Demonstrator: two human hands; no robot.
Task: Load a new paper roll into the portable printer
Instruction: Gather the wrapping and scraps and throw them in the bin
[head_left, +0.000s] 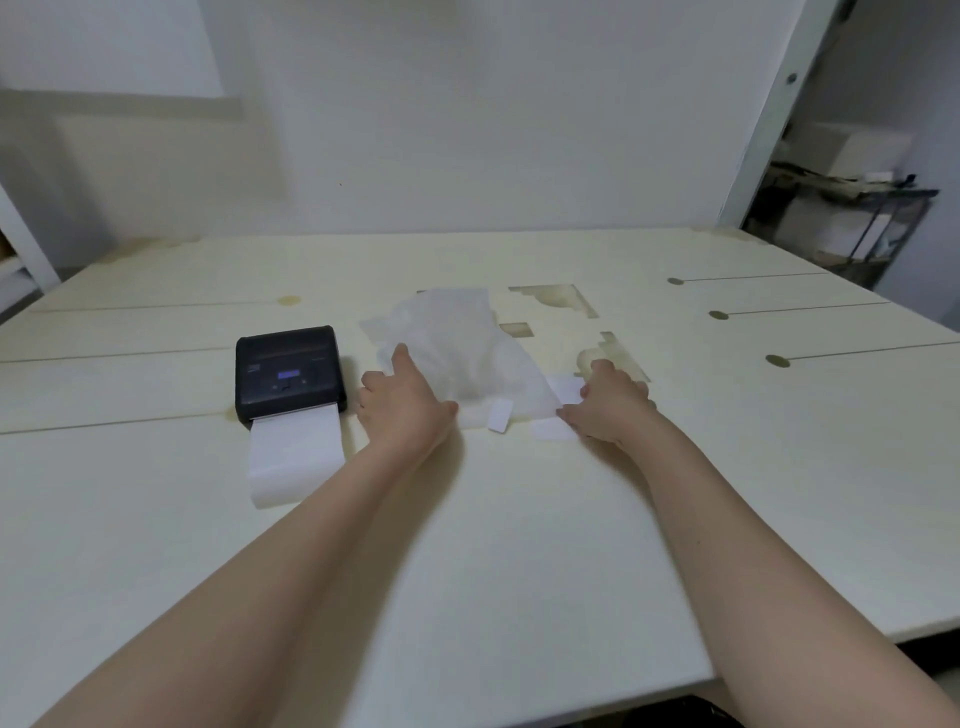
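Note:
A black portable printer sits closed on the pale table, left of centre, with a strip of white paper hanging out of its front slot. To its right lies a crumpled clear plastic wrapper. My left hand rests on the wrapper's near left side, one finger pointing into it. My right hand lies flat at the wrapper's near right corner, fingers on small white paper scraps. Another white scrap lies between the hands. No separate paper roll is visible.
The tabletop has cut-out holes behind the wrapper and thin slots with round ends at the right. A white wall stands behind the table. A dark wire shelf is at the far right.

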